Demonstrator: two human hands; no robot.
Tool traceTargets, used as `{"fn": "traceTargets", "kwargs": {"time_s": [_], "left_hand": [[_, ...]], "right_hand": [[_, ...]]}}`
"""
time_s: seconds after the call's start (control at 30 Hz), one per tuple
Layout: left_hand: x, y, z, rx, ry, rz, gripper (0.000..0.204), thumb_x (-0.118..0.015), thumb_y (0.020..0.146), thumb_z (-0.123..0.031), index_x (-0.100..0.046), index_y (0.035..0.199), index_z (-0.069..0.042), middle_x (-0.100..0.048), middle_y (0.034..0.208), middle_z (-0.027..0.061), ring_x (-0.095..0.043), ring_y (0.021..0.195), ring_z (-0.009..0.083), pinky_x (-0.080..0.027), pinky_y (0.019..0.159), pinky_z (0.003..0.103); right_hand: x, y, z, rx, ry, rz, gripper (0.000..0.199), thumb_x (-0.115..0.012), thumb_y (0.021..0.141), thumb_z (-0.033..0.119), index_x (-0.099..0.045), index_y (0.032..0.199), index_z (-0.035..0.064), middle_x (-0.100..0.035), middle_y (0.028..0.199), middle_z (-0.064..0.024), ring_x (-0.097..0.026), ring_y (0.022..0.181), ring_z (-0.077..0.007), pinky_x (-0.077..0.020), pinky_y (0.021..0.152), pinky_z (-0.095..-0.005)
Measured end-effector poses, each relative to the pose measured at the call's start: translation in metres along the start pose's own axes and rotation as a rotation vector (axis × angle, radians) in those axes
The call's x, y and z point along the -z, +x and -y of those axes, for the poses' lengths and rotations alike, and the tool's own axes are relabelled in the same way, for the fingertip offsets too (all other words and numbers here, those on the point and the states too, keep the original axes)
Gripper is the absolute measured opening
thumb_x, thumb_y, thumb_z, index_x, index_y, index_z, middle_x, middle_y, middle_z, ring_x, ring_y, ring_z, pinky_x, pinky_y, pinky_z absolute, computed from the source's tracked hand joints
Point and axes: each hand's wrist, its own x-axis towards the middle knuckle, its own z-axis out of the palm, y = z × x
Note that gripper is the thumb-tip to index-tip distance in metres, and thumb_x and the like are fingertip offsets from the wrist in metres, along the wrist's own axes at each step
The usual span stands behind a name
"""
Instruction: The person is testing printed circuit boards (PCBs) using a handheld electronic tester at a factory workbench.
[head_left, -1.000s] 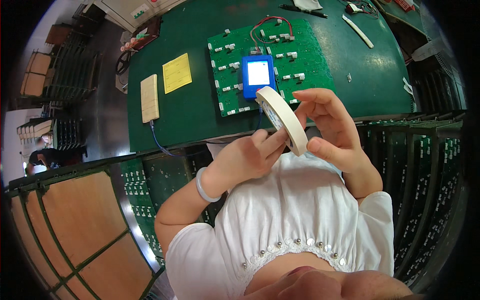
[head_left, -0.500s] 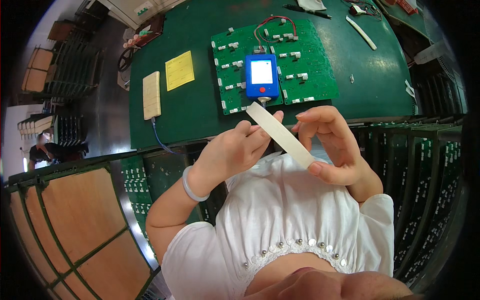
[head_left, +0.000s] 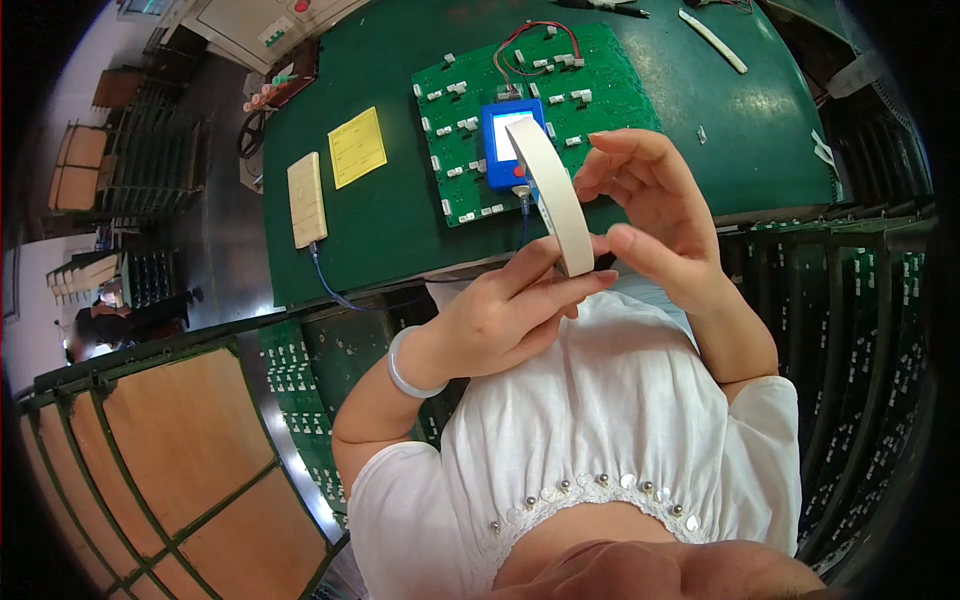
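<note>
Both hands clamp a cream tape roll [head_left: 552, 195] above the counter [head_left: 400, 215]: left hand [head_left: 500, 315] fingers beneath, right hand [head_left: 660, 215] fingers pinching its lower edge. A yellow rectangular label [head_left: 357, 148] lies left of the green board [head_left: 545, 110].

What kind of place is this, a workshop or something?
Probably an electronics assembly or test workshop: a green circuit board with a blue handheld meter lies on a green bench, and racks of more boards stand alongside.
</note>
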Motion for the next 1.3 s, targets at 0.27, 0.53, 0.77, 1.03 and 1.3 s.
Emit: {"fn": "traceTargets", "kwargs": {"time_s": [0.27,0.53,0.77,1.03,1.3], "left_hand": [[-0.002,-0.006,0.020,-0.210,0.765,0.137,0.029,-0.061,0.069,-0.004,-0.063,0.098,0.001,-0.052,0.120,0.0138,-0.050,0.068,0.0140,-0.045,0.049,0.023],[0.007,-0.013,0.025,-0.225,0.775,0.063,0.031,-0.063,0.074,-0.002,-0.066,0.104,-0.005,-0.045,0.132,0.0205,-0.053,0.058,0.0148,-0.051,0.057,0.026],[0.016,-0.005,-0.018,-0.016,-0.592,-0.118,0.046,-0.051,0.070,0.020,-0.062,0.110,0.000,-0.018,0.146,0.0292,-0.067,0.084,0.0258,-0.055,0.065,0.029],[0.011,0.004,-0.038,0.189,-0.729,-0.070,0.059,-0.048,0.071,0.022,-0.044,0.126,0.003,-0.023,0.142,0.0274,-0.068,0.085,0.0280,-0.056,0.068,0.028],[0.002,0.000,-0.027,0.199,-0.413,-0.043,0.055,-0.048,0.074,0.018,-0.047,0.126,0.002,-0.041,0.119,0.0181,-0.060,0.090,0.0212,-0.055,0.075,0.028]], "right_hand": [[0.013,0.001,0.012,-0.093,-0.080,0.094,0.042,-0.059,0.088,0.020,-0.049,0.123,-0.0013,-0.056,0.113,-0.0079,-0.054,0.104,-0.0164,-0.0391,0.094,-0.0316],[0.000,-0.004,0.025,-0.193,-0.056,0.056,0.052,-0.071,0.079,0.009,-0.046,0.124,-0.0023,-0.060,0.099,-0.0065,-0.058,0.091,-0.0135,-0.0419,0.085,-0.0277],[0.000,-0.016,0.004,-0.029,-0.238,0.088,0.048,-0.076,0.073,0.004,-0.046,0.111,0.0004,-0.062,0.096,-0.0079,-0.059,0.091,-0.0151,-0.0407,0.086,-0.0275],[0.005,-0.022,-0.010,0.154,-0.377,0.140,0.048,-0.073,0.069,-0.006,-0.047,0.108,0.0015,-0.064,0.096,-0.0109,-0.060,0.090,-0.0232,-0.0465,0.079,-0.0320],[0.013,0.009,0.037,0.276,-0.805,0.160,0.021,-0.070,0.069,-0.002,-0.061,0.087,0.0009,-0.061,0.096,-0.0120,-0.059,0.085,-0.0250,-0.0484,0.073,-0.0317]]}}
